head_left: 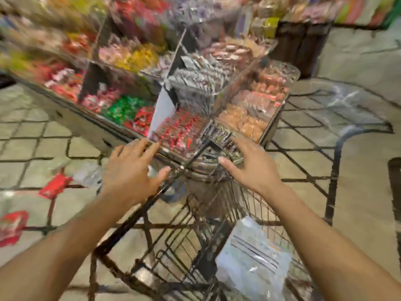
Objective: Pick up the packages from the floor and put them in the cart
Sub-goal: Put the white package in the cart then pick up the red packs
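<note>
Above the wire cart [173,246], both of the person's arms reached forward, and the whole view was smeared by motion. The left hand [130,170] hovered with its fingers spread and straight, gripping nothing, its fingertips near the front corner of a display surface [91,127] loaded with bins of wrapped sweets. The right hand [249,168] was likewise spread wide and empty, at about one o'clock from the left hand, close to the same corner. Whether either hand touched the display could not be told through the blur.

Inside the cart, toward five o'clock of the view, lay a clear plastic package [251,263] with dark printed lines on it, resting against the wire side. On the tiled floor [32,135] at nine o'clock lay a red package [56,185], with a pale, clear package [89,174] just beside it toward the cart. A second red package [13,227] lay near the frame's left edge at about eight o'clock, well apart from the cart. At two o'clock a rounded dark frame with a glassy top [338,105] stood beside the display, its details too blurred to read
</note>
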Demonstrator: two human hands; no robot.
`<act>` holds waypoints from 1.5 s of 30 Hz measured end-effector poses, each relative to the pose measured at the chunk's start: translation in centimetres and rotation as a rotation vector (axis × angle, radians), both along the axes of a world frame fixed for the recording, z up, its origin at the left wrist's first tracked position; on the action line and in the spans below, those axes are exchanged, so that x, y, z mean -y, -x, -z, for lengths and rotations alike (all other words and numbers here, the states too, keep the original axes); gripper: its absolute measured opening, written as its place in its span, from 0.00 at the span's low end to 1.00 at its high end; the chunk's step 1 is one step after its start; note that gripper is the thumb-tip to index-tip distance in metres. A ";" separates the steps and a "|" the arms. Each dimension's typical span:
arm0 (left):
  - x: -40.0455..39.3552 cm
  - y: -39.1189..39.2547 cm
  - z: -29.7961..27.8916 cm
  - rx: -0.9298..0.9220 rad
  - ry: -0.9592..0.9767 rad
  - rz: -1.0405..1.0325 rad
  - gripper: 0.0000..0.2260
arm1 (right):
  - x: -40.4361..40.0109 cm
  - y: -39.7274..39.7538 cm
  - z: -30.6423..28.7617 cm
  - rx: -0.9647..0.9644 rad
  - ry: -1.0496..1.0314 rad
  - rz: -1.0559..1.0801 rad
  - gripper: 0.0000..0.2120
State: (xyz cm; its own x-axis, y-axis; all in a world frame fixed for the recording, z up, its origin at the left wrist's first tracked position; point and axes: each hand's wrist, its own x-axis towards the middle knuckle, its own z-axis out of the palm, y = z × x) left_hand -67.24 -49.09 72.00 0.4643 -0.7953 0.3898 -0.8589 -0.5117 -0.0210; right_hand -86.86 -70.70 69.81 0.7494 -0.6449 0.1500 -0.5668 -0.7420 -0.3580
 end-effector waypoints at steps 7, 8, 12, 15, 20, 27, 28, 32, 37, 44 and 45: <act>-19.0 -8.4 -9.1 0.114 0.105 -0.374 0.32 | -11.3 -14.9 -10.0 0.157 0.163 -0.280 0.43; -21.6 -9.7 -9.6 0.125 0.132 -0.412 0.32 | -13.4 -17.2 -11.0 0.179 0.181 -0.321 0.44; -32.1 -14.4 -11.1 0.147 0.175 -0.574 0.34 | -23.0 -26.3 -13.8 0.236 0.249 -0.449 0.46; -39.6 -17.3 -12.1 0.158 0.228 -0.630 0.32 | -30.6 -32.6 -15.0 0.263 0.245 -0.525 0.45; -51.2 -23.9 -12.5 0.123 0.137 -0.766 0.36 | -40.9 -41.6 -16.6 0.290 0.218 -0.585 0.36; -59.6 -31.5 -11.3 0.112 0.180 -0.832 0.34 | -50.4 -51.5 -16.4 0.288 0.183 -0.705 0.33; -60.3 -32.8 -11.0 0.104 0.174 -0.841 0.34 | -51.2 -53.1 -16.1 0.287 0.163 -0.725 0.34; -61.9 -38.6 -9.9 0.083 0.180 -0.867 0.33 | -53.6 -60.7 -13.9 0.275 0.129 -0.764 0.36; -63.1 -48.5 -8.3 0.066 0.179 -0.865 0.33 | -55.2 -71.1 -11.2 0.309 0.093 -0.783 0.37; -62.9 -63.7 -7.3 0.022 0.117 -0.915 0.35 | -55.3 -86.6 -9.0 0.212 0.033 -0.804 0.43; -62.9 -65.6 -7.0 0.011 0.125 -0.905 0.35 | -55.4 -88.6 -8.9 0.199 0.034 -0.810 0.42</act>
